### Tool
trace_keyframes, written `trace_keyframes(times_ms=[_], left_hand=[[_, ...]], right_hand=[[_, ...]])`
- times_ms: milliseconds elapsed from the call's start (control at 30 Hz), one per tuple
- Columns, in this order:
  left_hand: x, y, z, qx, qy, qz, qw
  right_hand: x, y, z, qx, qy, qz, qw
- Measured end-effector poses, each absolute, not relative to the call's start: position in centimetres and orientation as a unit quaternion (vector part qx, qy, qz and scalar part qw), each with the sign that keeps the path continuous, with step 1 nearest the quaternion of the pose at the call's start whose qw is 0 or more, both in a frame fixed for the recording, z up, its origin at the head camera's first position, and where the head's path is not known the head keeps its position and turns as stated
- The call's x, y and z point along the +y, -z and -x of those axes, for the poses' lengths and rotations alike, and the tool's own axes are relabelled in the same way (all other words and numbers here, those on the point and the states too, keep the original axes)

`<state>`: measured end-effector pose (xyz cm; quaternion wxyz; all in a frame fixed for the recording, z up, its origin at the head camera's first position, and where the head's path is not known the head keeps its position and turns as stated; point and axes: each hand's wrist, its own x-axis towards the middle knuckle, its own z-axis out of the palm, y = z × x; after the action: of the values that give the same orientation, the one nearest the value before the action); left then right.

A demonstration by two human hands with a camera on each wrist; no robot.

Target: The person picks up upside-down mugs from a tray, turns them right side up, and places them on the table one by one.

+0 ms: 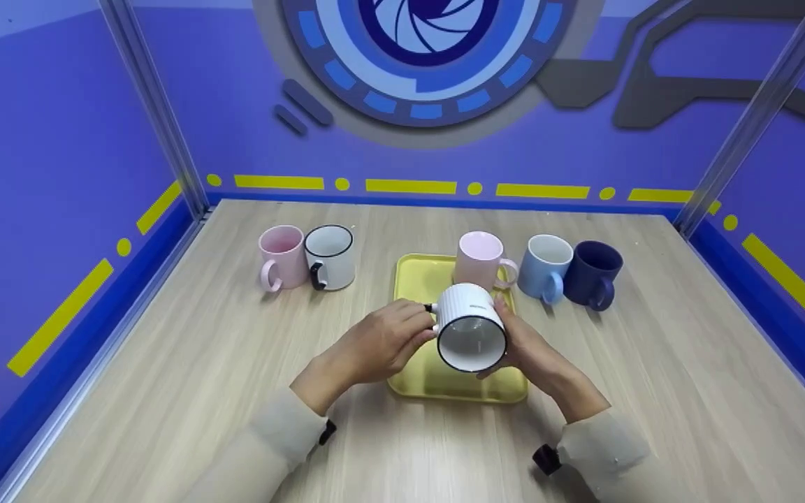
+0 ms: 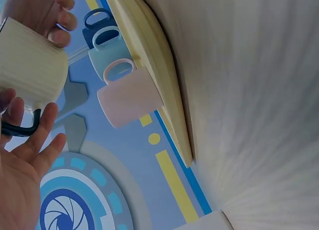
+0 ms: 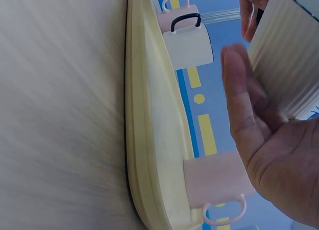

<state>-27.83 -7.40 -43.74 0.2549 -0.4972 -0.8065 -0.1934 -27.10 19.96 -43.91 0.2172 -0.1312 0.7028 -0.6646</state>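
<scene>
Holding the ribbed mug [image 1: 471,325] over the tray [image 1: 422,377] wants even support; left hand [image 1: 390,341] pinches its handle [image 2: 36,120]; right hand [image 1: 525,348] cups its side; clear the pink mug [image 1: 476,264] behind.

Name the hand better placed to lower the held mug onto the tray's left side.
Left, likely: the left hand grips the white mug by its handle, near the bare left side of the tray; the right hand holds the mug's body from the opposite side.

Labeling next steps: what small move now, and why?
Probably turn the ribbed white mug upright before lowering it: it tilts, mouth toward the head camera, over the yellow tray, with the left hand at its handle and the right hand round its side.
</scene>
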Motion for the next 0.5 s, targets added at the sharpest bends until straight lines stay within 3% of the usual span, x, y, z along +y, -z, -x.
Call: trace_keyframes(times_ms=[367, 500], left_hand=[[-7.17, 43.6, 27.55, -0.829, 0.273, 0.449, 0.189], [-7.01, 43.74, 27.56, -0.838, 0.33, 0.412, 0.141]], right_hand=[[19.56, 44.12, 27.13, 0.7, 0.675, 0.103, 0.209], [19.57, 44.23, 27.15, 0.707, 0.664, 0.106, 0.22]])
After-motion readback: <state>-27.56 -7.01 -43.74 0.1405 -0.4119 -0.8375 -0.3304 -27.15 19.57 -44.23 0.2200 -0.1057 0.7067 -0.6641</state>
